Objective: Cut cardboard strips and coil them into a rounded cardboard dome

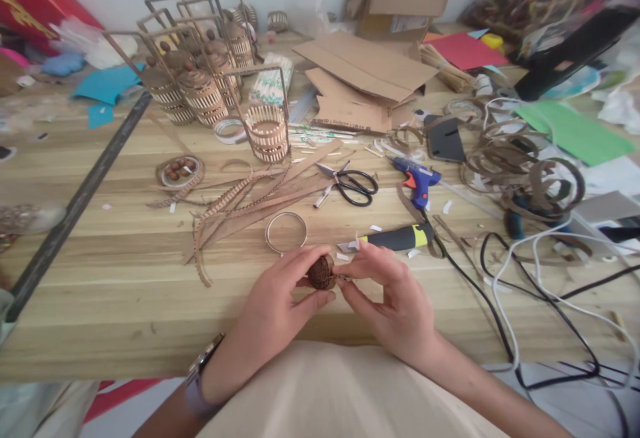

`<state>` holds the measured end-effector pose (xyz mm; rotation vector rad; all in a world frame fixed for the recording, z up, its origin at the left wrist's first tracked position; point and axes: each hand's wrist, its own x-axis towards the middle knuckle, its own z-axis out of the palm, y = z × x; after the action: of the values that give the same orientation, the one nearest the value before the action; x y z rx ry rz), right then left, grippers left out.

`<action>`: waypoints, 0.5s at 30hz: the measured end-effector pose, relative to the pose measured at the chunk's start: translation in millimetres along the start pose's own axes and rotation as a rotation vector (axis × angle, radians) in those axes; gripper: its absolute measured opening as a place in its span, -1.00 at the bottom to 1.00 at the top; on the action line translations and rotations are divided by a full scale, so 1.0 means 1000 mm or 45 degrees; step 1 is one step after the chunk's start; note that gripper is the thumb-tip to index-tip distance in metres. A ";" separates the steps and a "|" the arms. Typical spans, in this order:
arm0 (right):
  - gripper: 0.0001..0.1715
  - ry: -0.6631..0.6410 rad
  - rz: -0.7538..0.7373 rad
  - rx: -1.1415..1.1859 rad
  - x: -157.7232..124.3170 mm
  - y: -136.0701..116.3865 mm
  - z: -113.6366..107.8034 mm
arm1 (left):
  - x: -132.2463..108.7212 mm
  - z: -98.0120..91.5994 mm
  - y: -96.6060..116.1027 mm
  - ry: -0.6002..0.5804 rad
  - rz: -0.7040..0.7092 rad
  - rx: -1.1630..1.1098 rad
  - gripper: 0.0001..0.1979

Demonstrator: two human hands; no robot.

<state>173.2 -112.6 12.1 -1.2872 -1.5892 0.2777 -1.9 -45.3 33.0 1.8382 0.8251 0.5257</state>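
Note:
Near the table's front edge, my left hand (280, 301) is closed around a small round brown piece (320, 275) with a woven, coiled surface. My right hand (397, 301) pinches a thin braided cord (342, 278) at the right side of that piece. The fingers partly cover both. Just beyond the left hand lies a pale ring (268, 233). Past the right fingertips is a utility knife (397, 237) with a yellow and black handle. Black-handled scissors (355, 187) and a blue glue gun (416, 177) rest farther back.
Several small stick lanterns (203, 98) with tall handles stand at the back left, and a handled frame (269, 135) stands before them. Cardboard strips (265, 201) cross the middle. Cardboard sheets (365, 65) lie behind. Tangled cables (505, 271) and brown paper rings (555, 185) crowd the right.

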 end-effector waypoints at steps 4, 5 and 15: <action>-0.10 0.015 -0.050 0.012 0.001 0.002 0.000 | 0.002 0.002 0.002 0.007 -0.045 -0.047 -0.58; -0.08 0.001 -0.051 0.030 0.001 0.002 -0.001 | 0.002 0.003 0.002 0.029 -0.050 -0.052 -0.61; -0.77 -0.006 0.704 0.904 0.010 0.003 -0.011 | -0.001 0.005 -0.002 0.116 0.149 0.033 -0.63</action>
<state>185.0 -107.3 20.4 -1.1121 -0.9541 1.0814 -0.1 -48.7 29.8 1.9059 0.7916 0.6804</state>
